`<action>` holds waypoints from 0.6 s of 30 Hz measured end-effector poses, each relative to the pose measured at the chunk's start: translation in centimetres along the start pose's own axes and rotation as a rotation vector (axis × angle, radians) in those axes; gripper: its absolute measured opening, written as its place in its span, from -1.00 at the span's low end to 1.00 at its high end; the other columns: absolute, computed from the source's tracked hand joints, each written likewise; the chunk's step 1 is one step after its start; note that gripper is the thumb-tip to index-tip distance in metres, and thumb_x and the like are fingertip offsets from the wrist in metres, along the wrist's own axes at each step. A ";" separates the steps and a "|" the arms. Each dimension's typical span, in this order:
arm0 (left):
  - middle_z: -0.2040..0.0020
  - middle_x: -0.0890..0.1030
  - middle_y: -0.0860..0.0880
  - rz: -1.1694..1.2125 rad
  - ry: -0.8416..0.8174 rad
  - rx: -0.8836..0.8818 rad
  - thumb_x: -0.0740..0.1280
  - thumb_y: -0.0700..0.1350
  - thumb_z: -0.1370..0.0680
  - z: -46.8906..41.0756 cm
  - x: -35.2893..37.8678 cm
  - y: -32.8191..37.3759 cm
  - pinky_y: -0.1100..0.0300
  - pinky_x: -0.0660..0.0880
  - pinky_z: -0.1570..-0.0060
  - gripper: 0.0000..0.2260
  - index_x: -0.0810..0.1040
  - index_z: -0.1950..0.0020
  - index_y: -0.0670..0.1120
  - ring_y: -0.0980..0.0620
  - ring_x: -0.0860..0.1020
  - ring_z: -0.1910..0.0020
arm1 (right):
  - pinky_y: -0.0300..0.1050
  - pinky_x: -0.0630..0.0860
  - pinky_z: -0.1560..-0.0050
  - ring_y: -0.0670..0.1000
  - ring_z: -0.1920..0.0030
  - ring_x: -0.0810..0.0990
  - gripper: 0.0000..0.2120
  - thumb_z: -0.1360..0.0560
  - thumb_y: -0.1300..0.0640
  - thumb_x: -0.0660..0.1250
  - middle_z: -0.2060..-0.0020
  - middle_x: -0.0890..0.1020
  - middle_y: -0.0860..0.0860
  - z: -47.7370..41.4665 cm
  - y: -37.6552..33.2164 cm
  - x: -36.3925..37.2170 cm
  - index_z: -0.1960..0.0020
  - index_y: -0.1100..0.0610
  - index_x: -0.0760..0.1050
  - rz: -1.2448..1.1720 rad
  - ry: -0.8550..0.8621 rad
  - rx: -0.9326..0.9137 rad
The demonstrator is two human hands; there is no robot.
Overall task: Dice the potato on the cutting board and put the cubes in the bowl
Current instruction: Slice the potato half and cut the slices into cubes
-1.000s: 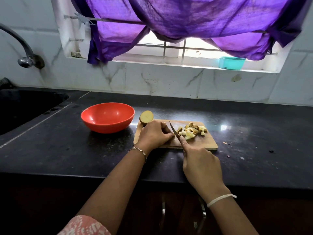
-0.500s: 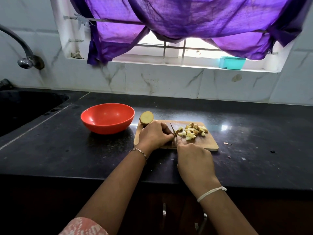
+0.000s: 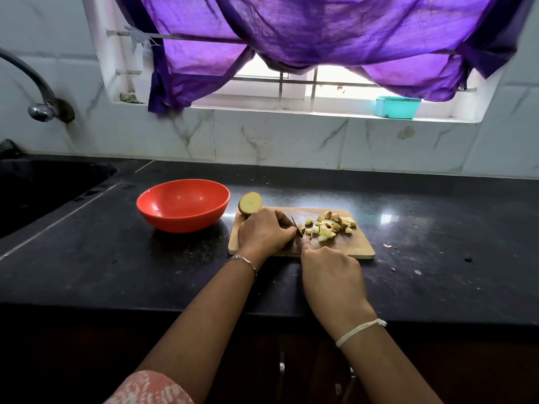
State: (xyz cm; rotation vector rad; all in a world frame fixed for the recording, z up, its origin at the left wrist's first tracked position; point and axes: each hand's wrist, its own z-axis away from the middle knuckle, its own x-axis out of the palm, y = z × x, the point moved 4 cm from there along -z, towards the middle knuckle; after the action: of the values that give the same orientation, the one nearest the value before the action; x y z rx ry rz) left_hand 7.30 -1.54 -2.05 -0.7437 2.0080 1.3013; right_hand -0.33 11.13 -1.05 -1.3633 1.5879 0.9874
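While the right hand (image 3: 329, 272) clamps its fingers round the knife (image 3: 297, 226), blade down on the cutting board (image 3: 350, 247), the left hand (image 3: 264, 233) rests just beside the blade, fingers curled over something I cannot make out. The potato cubes (image 3: 329, 227) lie heaped on the board's right part, with a potato half (image 3: 250, 203) at its far left corner. The red bowl (image 3: 182, 220) stands on the counter (image 3: 87, 258) just left.

Cutting board (image 3: 358, 247) is looking like pale wood, matt finish. Bowl (image 3: 163, 220) is showing smooth orange-red plastic w/ slight sheen. Countertop (image 3: 116, 258) is reading as dark polished stone, glossy, reflecting window light. Curtain (image 3: 320, 30) is hanging as thin purple cloth. Tap (image 3: 38, 83) is gleaming, shiny metal. Wall tiles (image 3: 277, 141) are looking smooth, marble-veined. Potato cubes (image 3: 323, 230) are showing pale flesh, some w/ brown skin.
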 end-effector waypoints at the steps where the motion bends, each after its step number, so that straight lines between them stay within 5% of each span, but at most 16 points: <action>1: 0.09 0.67 0.16 -0.006 0.006 -0.004 0.40 0.15 -0.43 0.0 0.0 0.0 0.30 0.23 0.15 -0.83 0.68 0.08 0.13 0.14 0.58 0.03 | -0.07 0.47 0.11 0.10 -0.09 0.58 -0.57 -0.63 0.28 0.02 -0.13 0.56 0.07 0.0 0.1 0.0 -0.47 0.10 0.26 0.000 0.001 0.005; 7: -0.05 0.66 0.13 0.020 -0.053 0.017 0.43 0.11 -0.47 -0.5 0.1 -0.4 0.32 0.23 0.07 -0.85 0.68 0.04 0.08 0.13 0.56 -0.10 | -0.09 0.50 0.09 0.05 -0.05 0.59 -0.51 -0.61 0.13 0.15 -0.07 0.59 0.01 0.4 1.6 0.3 -0.52 -0.06 0.19 -0.102 0.039 0.078; 11: 0.01 0.68 0.04 0.145 -0.065 0.011 0.42 -0.03 -0.51 -0.8 0.0 -0.9 0.30 0.34 0.10 -0.89 0.68 0.01 -0.01 0.10 0.56 0.04 | -0.07 0.51 0.08 0.06 -0.03 0.61 -0.52 -0.59 0.05 0.15 -0.04 0.62 0.03 0.9 2.9 0.1 -0.50 -0.09 0.22 -0.165 0.068 0.150; 14: 0.08 0.68 0.05 0.268 0.027 -0.017 0.41 -0.14 -0.53 -1.0 -0.5 -1.5 0.25 0.45 0.05 -0.96 0.66 0.06 -0.04 0.10 0.58 0.10 | -0.13 0.46 0.13 0.04 0.03 0.60 -0.74 -0.59 0.04 0.15 0.02 0.57 0.00 1.0 3.3 -0.8 -0.26 -0.02 0.44 -0.190 0.122 0.138; 18: 0.15 0.60 0.05 0.205 0.119 -0.019 0.37 -0.25 -0.53 -0.8 -1.0 -1.7 0.29 0.41 0.13 -0.88 0.61 0.07 -0.03 0.14 0.51 0.20 | -0.12 0.52 0.13 -0.01 0.11 0.58 -0.82 -0.59 -0.04 0.16 0.11 0.55 -0.04 1.0 2.9 -1.0 -0.10 -0.04 0.47 -0.205 0.140 0.088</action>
State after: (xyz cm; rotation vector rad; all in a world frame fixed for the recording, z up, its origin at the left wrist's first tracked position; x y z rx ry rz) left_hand 9.01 -2.73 -2.03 -0.6502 2.2179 1.4230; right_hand -3.03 12.74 -0.28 -1.5265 1.5379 0.7044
